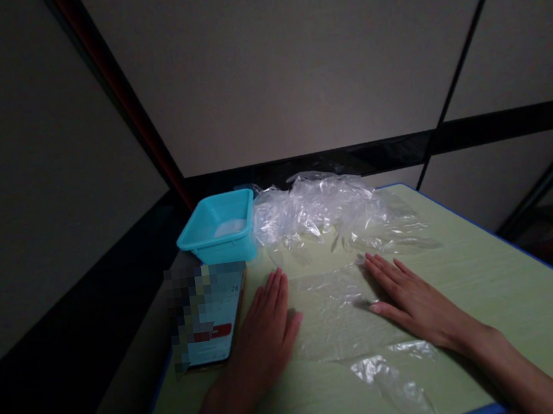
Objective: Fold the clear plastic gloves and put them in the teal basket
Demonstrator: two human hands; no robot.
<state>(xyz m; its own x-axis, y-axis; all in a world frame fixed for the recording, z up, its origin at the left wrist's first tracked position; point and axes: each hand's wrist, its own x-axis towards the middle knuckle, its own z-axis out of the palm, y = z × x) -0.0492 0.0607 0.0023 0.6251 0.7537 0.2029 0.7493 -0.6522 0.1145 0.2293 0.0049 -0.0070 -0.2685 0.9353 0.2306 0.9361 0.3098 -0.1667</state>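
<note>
Pressing the left hand point(265, 326) and right hand point(409, 298), both open flat and gripping nothing, onto either side of the clear plastic sheet point(334, 311) lying mid-table, facing a crumpled plastic pile point(322, 215) and turquoise tub point(219, 231) just beyond, sitting just beside a printed card point(216, 312) at the left, leaving bare green table point(521, 311) running rightward to its blue edge.

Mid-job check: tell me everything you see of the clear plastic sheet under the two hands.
The clear plastic sheet is thin, see-through film lying flat on the green table, faintly wrinkled. The left hand rests open on its left edge, the right hand on its right side, palms down. Its near end looks creased and shiny. A crumpled pile of similar film lies behind; whether they touch is unclear.
</note>
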